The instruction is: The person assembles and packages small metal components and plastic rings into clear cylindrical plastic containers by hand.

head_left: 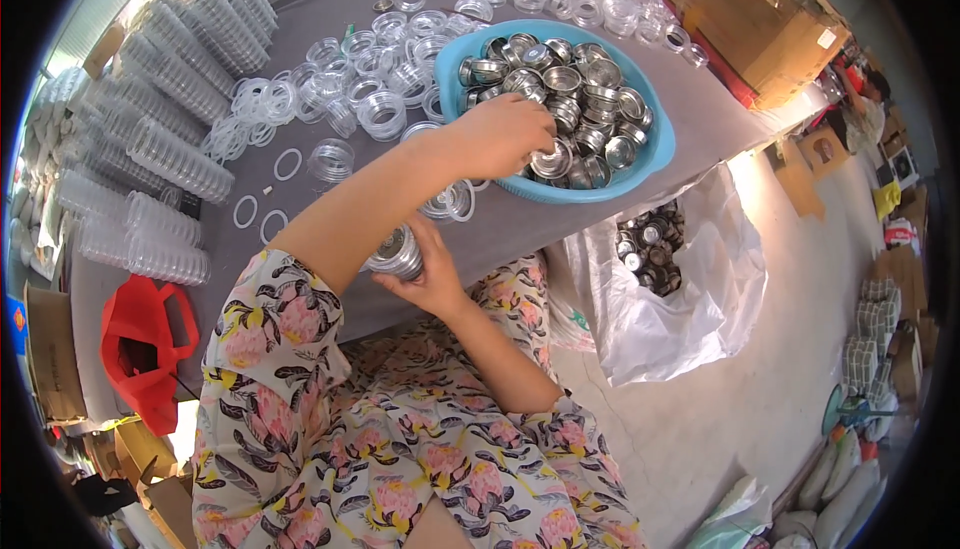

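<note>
My left hand (505, 134) reaches across my body into a blue plastic basin (658, 134) heaped with round silvery metal lids (600, 74). Its fingers are curled down at a shiny metal lid (553, 162) near the basin's front rim; the fingertips are partly hidden. Below that forearm, at the table edge, my right hand (432, 277) grips a short stack of round silvery lids (398, 254), partly covered by my left arm. Just beyond it lie clear plastic rings (440, 204).
Clear round plastic containers (385, 114) and flat white rings (288, 164) cover the grey table's middle. Tall stacks of clear cups (180, 154) stand left, near a red bag (150, 344). A white sack (690, 324) of dark metal pieces sits right; a cardboard box (745, 24) is behind.
</note>
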